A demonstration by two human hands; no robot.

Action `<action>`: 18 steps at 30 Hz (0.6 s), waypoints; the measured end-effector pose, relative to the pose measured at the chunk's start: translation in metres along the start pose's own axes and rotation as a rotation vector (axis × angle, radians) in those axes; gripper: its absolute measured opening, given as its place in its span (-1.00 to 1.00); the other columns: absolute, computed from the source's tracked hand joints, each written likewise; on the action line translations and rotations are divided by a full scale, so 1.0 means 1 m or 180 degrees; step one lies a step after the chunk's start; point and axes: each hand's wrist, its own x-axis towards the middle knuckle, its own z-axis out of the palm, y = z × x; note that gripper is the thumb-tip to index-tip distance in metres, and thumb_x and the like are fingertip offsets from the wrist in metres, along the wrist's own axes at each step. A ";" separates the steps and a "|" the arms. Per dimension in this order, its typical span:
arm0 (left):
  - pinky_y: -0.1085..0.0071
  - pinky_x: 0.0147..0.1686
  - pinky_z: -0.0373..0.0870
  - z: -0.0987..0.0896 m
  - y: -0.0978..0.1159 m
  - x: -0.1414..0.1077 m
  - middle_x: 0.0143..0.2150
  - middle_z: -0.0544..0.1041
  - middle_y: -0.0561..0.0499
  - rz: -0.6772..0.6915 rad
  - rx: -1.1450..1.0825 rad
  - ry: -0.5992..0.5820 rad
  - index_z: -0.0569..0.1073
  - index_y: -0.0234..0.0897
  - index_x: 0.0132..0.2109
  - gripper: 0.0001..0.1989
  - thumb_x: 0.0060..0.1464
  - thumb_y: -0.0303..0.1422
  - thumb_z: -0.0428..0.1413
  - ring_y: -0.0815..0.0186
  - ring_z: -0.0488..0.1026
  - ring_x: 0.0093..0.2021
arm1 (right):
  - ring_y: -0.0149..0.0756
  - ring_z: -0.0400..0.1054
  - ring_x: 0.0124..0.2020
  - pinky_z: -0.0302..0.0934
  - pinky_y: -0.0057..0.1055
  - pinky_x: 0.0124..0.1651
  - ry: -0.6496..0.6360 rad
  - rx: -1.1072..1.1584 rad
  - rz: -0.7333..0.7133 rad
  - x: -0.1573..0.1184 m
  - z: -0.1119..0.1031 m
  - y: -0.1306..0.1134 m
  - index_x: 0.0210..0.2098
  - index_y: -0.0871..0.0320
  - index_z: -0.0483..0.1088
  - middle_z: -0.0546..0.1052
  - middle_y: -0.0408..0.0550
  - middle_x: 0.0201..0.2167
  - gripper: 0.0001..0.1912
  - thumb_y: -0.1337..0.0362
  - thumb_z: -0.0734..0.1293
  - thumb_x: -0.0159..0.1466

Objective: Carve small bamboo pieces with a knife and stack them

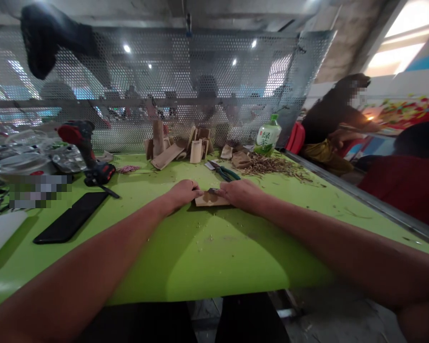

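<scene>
A small pale wooden piece (211, 200) lies on the green tabletop in front of me, with some dark marking on its upper face. My left hand (181, 195) is closed at its left end, thumb and fingers pinching the edge. At the right end, my right hand (241, 194) is closed around a small dark-tipped tool (213, 191), whose tip is over the wood. Most of that tool is hidden in the fingers, so its kind cannot be made out. Just beyond my right hand rest green-handled pliers (226, 172). Pale crumbs are scattered on the table nearer to me.
Wood pieces (169, 155) stand against a perforated metal screen (143, 66). A green-capped bottle (268, 136) and brown shavings (271, 165) are at the back right. On the left are a cordless drill (84, 147), a black phone (70, 216) and plastic tubs (25, 164). People sit at right.
</scene>
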 end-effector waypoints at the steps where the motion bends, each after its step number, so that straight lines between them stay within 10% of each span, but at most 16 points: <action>1: 0.43 -0.40 0.18 0.000 0.001 -0.001 -0.29 0.58 -0.12 -0.0016 0.0015 0.0007 0.58 -0.37 -0.25 -0.72 0.10 -0.23 0.09 0.26 0.41 -0.35 | -0.20 0.44 -0.27 0.19 -0.37 -0.31 -0.0004 -0.0021 0.0033 0.000 0.000 0.000 0.03 0.13 0.43 0.52 0.07 -0.30 -0.71 0.29 0.20 0.38; 18: 0.42 -0.42 0.16 -0.002 0.002 -0.004 -0.36 0.55 -0.08 -0.0003 0.0052 0.0001 0.56 -0.35 -0.30 -0.73 0.10 -0.22 0.08 0.27 0.40 -0.37 | -0.26 0.41 -0.34 0.13 -0.42 -0.40 -0.0079 -0.0206 -0.0506 0.001 0.002 0.010 0.06 0.01 0.42 0.53 0.02 -0.30 -0.68 0.33 0.19 0.37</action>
